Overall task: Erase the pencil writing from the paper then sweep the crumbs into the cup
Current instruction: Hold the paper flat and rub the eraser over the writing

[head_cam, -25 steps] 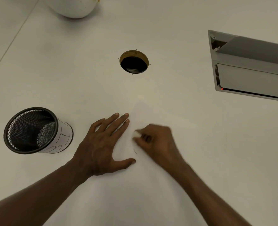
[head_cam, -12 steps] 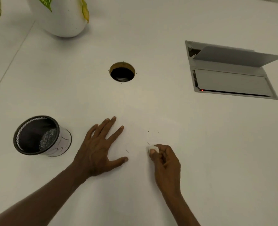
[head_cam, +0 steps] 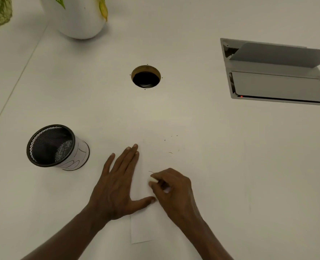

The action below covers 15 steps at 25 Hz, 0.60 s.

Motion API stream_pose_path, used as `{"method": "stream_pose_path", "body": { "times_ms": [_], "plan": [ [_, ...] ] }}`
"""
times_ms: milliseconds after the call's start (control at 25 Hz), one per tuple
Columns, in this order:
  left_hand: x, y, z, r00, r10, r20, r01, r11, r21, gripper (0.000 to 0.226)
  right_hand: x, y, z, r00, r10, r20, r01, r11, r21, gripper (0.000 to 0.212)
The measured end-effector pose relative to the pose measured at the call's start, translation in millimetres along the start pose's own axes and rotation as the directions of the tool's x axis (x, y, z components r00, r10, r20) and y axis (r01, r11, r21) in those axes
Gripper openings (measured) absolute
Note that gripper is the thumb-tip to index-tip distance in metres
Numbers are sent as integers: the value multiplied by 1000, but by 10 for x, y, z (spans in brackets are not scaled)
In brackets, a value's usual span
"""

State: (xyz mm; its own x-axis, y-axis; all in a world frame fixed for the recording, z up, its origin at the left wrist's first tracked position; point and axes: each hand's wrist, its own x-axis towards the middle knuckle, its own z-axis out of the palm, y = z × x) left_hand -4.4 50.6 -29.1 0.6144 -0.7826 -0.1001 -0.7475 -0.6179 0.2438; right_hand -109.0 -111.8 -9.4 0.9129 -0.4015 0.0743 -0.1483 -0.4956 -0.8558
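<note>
A white sheet of paper (head_cam: 146, 229) lies on the white table, hard to tell from it. My left hand (head_cam: 118, 186) presses flat on the paper's left side, fingers spread. My right hand (head_cam: 172, 192) pinches a small white eraser (head_cam: 153, 179) against the paper beside the left thumb. A thin pencil stroke (head_cam: 151, 172) shows just above the eraser. Dark crumbs (head_cam: 171, 145) dot the paper farther up. A black mesh cup (head_cam: 56, 147) with a white sleeve stands to the left of my left hand.
A round cable hole (head_cam: 146, 76) opens in the table beyond the paper. A grey floor-box hatch (head_cam: 275, 76) with a raised lid sits at the far right. A white plant pot (head_cam: 80, 17) stands at the far left.
My right hand with the eraser has moved left across the paper, close to my left thumb. My left hand stays pressed flat. The view has shifted slightly.
</note>
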Motion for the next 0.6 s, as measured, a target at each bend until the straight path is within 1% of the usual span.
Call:
{"method": "stream_pose_path", "body": {
  "times_ms": [120, 160, 280, 360, 440, 520, 560, 600],
  "plan": [
    [10, 0, -8, 1000, 1, -14, -1, 1000, -1, 122, 452, -23, 80, 996, -64, -63, 62, 997, -38, 9],
    [9, -7, -9, 1000, -4, -12, 4, 1000, -6, 122, 645, -35, 86, 996, -70, -54, 68, 997, -42, 9],
    [11, -11, -24, 999, -25, 21, 26, 999, -27, 124, 1198, -21, 77, 993, -88, 76, 96, 989, -113, 9],
    [19, -19, -15, 1000, -22, 14, 22, 999, -32, 125, 1456, 31, 81, 995, -76, 70, 86, 984, -157, 12],
    [9, -17, -8, 1000, -17, 9, 18, 999, -51, 125, 1455, 66, 98, 996, -71, 54, 78, 987, -138, 12],
    [10, -31, -23, 1000, -24, 13, 25, 997, -74, 124, 1298, 42, 118, 989, -112, 98, 125, 983, -136, 7],
    [17, -35, -22, 1000, -24, 10, 25, 997, -76, 124, 1276, 46, 122, 989, -121, 89, 133, 981, -142, 7],
    [25, -40, -10, 1000, -20, 3, 20, 997, -73, 124, 1320, 77, 110, 993, -101, 53, 108, 983, -148, 7]
  ]
}}
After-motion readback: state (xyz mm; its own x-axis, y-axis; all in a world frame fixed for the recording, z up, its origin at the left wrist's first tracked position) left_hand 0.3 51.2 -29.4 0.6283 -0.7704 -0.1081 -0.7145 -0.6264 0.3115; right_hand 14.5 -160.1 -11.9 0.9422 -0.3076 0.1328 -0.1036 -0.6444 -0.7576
